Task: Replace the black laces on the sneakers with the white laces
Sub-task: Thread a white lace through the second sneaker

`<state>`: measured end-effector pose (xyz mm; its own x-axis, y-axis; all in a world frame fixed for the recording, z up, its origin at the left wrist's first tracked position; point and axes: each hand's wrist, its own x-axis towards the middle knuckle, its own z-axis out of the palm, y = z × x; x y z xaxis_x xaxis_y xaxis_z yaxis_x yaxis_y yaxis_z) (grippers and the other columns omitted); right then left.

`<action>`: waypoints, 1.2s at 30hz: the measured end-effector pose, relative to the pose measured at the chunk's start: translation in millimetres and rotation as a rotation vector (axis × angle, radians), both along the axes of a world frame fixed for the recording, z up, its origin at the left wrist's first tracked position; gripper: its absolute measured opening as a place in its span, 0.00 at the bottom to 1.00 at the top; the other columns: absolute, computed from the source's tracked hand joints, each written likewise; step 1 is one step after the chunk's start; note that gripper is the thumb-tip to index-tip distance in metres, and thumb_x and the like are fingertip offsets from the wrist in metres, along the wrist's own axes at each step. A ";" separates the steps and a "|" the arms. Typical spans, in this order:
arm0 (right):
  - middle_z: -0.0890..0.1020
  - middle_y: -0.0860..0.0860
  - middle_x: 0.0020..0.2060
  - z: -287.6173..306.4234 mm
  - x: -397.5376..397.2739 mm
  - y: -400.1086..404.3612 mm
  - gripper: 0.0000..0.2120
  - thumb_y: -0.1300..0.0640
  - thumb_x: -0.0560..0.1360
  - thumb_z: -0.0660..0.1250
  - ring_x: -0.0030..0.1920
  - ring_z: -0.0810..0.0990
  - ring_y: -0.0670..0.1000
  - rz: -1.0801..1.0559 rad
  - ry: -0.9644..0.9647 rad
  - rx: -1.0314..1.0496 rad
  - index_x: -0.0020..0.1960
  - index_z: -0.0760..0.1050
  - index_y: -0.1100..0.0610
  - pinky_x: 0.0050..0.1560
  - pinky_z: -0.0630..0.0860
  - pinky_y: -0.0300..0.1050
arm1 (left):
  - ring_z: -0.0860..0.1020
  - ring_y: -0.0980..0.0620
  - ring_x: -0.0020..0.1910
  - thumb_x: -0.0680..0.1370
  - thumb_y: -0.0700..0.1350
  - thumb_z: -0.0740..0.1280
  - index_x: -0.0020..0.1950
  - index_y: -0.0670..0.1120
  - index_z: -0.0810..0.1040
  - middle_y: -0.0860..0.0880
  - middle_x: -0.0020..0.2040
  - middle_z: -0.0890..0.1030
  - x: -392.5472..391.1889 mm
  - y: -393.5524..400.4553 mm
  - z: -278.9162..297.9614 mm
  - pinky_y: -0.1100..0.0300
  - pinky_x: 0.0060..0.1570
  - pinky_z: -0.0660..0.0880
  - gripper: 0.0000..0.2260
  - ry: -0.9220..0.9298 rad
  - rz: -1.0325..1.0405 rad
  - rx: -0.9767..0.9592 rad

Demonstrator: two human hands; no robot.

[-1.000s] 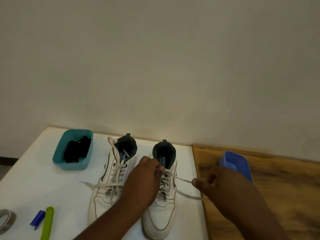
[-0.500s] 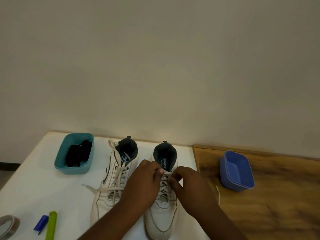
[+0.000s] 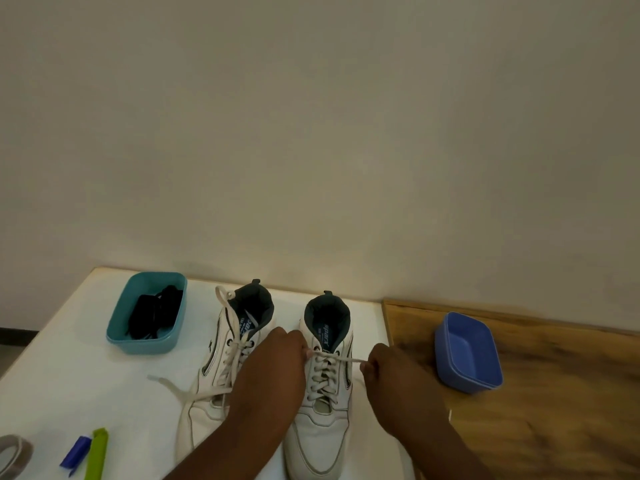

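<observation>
I'd call this late in the job. The black laces point(image 3: 152, 315) are already off and bundled in the teal tub point(image 3: 119, 329), which sits left of the left sneaker point(image 3: 204, 386) and a bit further back. Both shoes carry white laces now. The left sneaker is laced up the eyelets but untied (loose ends, one trailing over the collar, one flat on the white table point(image 3: 69, 375) to its left).

The right sneaker point(image 3: 322, 424) stands just beside the left one, on its right, toe toward me. Its white lace point(image 3: 337, 358) runs taut across the top rows. My left hand point(image 3: 270, 372) has fingers curled at the lace's left side, pinching it at the tongue as far as I can tell. My right hand point(image 3: 391, 382) pinches the other end, pulled out to the shoe's right.

Left to do, I'd judge: snug the top rows on the right sneaker, maybe tie both.

Look of the shoes: off-white high-tops, dark lining, thin dark trim, flat cream laces.

The blue tub point(image 3: 467, 351) on the wooden top, right of the right sneaker, shows nothing inside.
</observation>
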<state>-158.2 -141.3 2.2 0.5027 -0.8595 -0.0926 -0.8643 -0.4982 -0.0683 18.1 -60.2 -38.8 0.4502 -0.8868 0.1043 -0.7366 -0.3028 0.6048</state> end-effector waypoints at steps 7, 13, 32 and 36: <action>0.80 0.47 0.38 5.2 -30.2 -21.8 0.10 0.49 0.82 0.60 0.38 0.80 0.44 -0.175 0.045 0.204 0.45 0.75 0.50 0.43 0.80 0.40 | 0.74 0.53 0.31 0.83 0.55 0.61 0.35 0.42 0.75 0.45 0.30 0.75 5.7 0.4 25.8 0.53 0.42 0.76 0.22 0.444 0.137 0.217; 0.80 0.50 0.29 20.0 -42.4 -35.5 0.19 0.50 0.85 0.59 0.30 0.75 0.47 -0.440 -0.449 0.322 0.41 0.78 0.58 0.34 0.73 0.43 | 0.80 0.48 0.43 0.82 0.52 0.66 0.44 0.44 0.79 0.46 0.42 0.82 13.6 4.3 54.9 0.55 0.45 0.78 0.13 1.397 0.405 0.098; 0.82 0.40 0.52 -31.5 21.1 -5.2 0.08 0.53 0.80 0.70 0.49 0.80 0.42 -0.255 -0.887 0.268 0.55 0.83 0.42 0.48 0.77 0.36 | 0.76 0.52 0.52 0.84 0.47 0.61 0.63 0.58 0.81 0.53 0.49 0.80 -11.8 -4.9 27.6 0.56 0.55 0.73 0.13 1.313 0.316 -0.162; 0.87 0.42 0.47 -26.6 23.4 -1.8 0.10 0.61 0.81 0.68 0.48 0.85 0.43 -0.271 -1.109 0.456 0.54 0.85 0.48 0.45 0.80 0.35 | 0.81 0.59 0.54 0.85 0.47 0.59 0.62 0.59 0.80 0.56 0.55 0.84 -17.1 -6.6 32.0 0.62 0.51 0.78 0.13 1.269 0.256 -0.202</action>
